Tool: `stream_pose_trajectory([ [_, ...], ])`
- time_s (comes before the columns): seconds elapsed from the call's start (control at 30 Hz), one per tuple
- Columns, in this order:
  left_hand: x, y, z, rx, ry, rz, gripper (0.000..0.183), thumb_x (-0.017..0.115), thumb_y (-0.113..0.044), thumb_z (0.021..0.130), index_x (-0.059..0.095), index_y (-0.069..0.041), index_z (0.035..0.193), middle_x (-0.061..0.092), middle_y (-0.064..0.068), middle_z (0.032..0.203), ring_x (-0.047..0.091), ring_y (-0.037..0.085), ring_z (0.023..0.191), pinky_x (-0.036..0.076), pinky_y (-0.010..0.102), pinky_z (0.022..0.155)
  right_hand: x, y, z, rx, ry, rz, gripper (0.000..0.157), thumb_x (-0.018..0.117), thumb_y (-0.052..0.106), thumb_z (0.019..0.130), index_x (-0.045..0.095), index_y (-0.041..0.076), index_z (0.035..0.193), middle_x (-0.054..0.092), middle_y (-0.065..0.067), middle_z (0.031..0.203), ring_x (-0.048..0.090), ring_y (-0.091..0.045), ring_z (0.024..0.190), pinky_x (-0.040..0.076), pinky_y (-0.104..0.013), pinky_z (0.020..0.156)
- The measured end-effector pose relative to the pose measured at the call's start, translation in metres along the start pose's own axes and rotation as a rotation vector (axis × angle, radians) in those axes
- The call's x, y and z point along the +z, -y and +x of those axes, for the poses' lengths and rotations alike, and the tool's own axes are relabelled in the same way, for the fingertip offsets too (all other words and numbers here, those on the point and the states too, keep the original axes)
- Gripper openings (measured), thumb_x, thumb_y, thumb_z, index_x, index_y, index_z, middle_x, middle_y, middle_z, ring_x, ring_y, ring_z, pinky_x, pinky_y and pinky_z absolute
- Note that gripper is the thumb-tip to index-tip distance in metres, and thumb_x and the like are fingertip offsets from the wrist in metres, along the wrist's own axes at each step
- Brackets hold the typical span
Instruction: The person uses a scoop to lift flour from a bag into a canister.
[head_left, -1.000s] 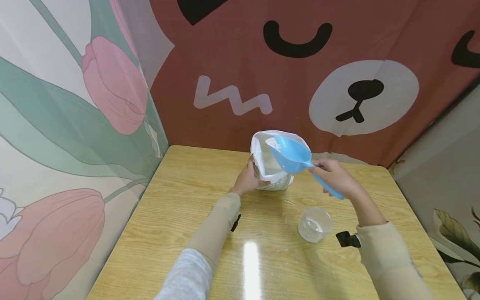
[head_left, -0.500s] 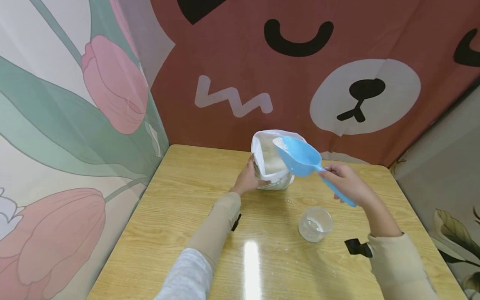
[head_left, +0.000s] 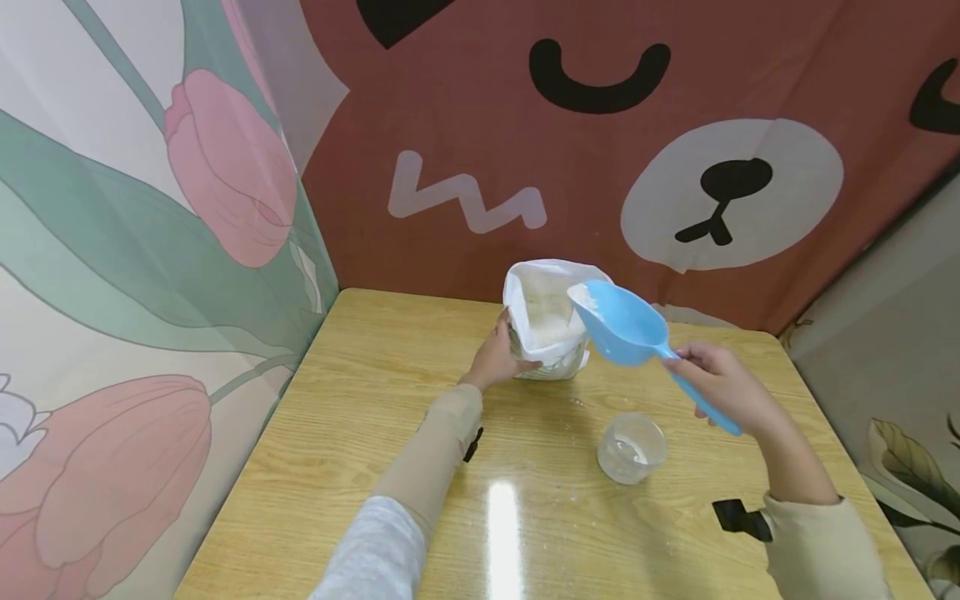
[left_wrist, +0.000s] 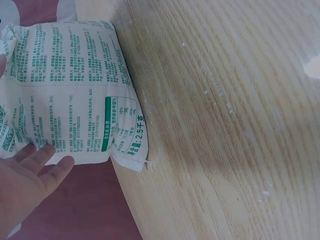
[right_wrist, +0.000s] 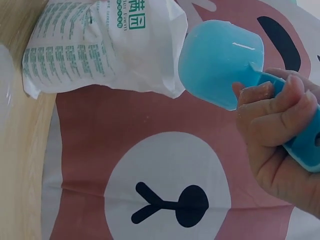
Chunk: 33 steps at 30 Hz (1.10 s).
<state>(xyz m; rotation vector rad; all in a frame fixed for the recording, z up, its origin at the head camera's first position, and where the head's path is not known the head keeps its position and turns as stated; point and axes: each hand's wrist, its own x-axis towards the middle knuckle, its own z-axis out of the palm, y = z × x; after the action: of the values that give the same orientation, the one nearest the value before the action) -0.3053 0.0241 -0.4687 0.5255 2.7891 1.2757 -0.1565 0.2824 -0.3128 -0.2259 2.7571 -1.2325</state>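
Note:
My left hand (head_left: 497, 358) holds the left side of an open white bag of flour (head_left: 558, 362), thumb toward me and fingers along its side. Green print covers the bag (left_wrist: 70, 75) in the left wrist view, and pale powder shows inside its mouth in the head view. My right hand (head_left: 723, 387) grips the handle of a light blue scoop (head_left: 626, 325). Its bowl is raised near the bag's right rim, with some white flour at the tip. The right wrist view shows my fingers (right_wrist: 275, 112) curled round the handle and the underside of the bowl.
A clear round plastic tub (head_left: 632, 450) stands on the wooden table (head_left: 360, 417), in front of the bag and left of my right forearm. White specks of powder lie on the tabletop. A printed bear cloth (head_left: 450, 258) hangs behind the table.
My right hand has drawn the scoop right and toward me, from over the bag's mouth to beside its right rim. My left hand and the bag have stayed in place.

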Motion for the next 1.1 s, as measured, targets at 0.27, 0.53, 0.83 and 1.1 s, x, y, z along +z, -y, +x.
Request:
stream_pose_trajectory([
  [0.27,0.001,0.000,0.000,-0.012,0.003,0.001,0.117,0.078,-0.042,0.064,-0.002,-0.009,0.143,0.030,0.017,0.140,0.040,0.028,0.119,0.034,0.036,0.096,0.000,-0.013,-0.014,-0.007,-0.015,0.008,0.030,0.045,0.022,0.095,0.048,-0.007,0.099,0.043,-0.009,0.067,0.046,-0.017,0.044,0.042,-0.031,0.038],
  [0.53,0.002,0.001,0.000,-0.022,0.006,-0.014,0.118,0.079,-0.040,0.064,-0.003,-0.012,0.143,0.030,0.015,0.140,0.038,0.027,0.121,0.033,0.036,0.097,0.001,-0.028,-0.029,-0.024,-0.049,0.000,0.027,0.045,0.021,0.095,0.049,-0.006,0.097,0.044,-0.008,0.065,0.045,-0.017,0.042,0.042,-0.031,0.037],
  [0.83,0.001,0.001,0.000,-0.024,0.006,-0.009,0.117,0.079,-0.040,0.064,-0.003,-0.011,0.143,0.028,0.013,0.142,0.037,0.026,0.122,0.032,0.034,0.097,0.000,-0.045,-0.043,0.011,-0.065,0.012,0.027,0.044,0.020,0.095,0.049,-0.006,0.100,0.045,-0.009,0.068,0.045,-0.018,0.042,0.042,-0.031,0.036],
  [1.1,0.001,0.000,0.000,-0.012,0.000,0.002,0.117,0.079,-0.039,0.063,-0.001,-0.009,0.143,0.030,0.016,0.140,0.038,0.028,0.121,0.033,0.035,0.096,0.003,-0.064,-0.050,0.036,-0.074,0.019,0.025,0.044,0.018,0.095,0.050,-0.006,0.101,0.047,-0.007,0.070,0.045,-0.017,0.042,0.042,-0.031,0.036],
])
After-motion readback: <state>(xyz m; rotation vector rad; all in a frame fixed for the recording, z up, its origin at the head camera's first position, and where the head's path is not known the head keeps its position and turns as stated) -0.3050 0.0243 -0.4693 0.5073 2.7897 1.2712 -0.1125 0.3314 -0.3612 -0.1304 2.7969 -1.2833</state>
